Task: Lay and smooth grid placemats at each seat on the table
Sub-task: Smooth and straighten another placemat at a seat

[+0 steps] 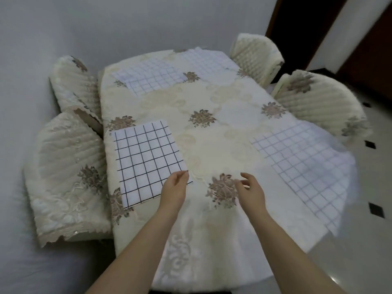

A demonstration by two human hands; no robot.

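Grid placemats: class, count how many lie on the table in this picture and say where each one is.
4: the near-left placemat, the near-right placemat, the far-left placemat and the far-right placemat. None looks hidden.

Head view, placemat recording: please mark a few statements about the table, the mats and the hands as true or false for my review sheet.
1. Four grid placemats lie on the table. True: near left placemat, far left placemat, far right placemat, near right placemat.
2. The right hand holds a placemat. False: it holds nothing and is above the table.
3. The left hand is at a corner of the near left placemat. True.
4. The near right placemat lies wholly on the tabletop. False: it hangs over the table's edge.
5. The chairs are bare wood. False: they wear quilted cream covers.
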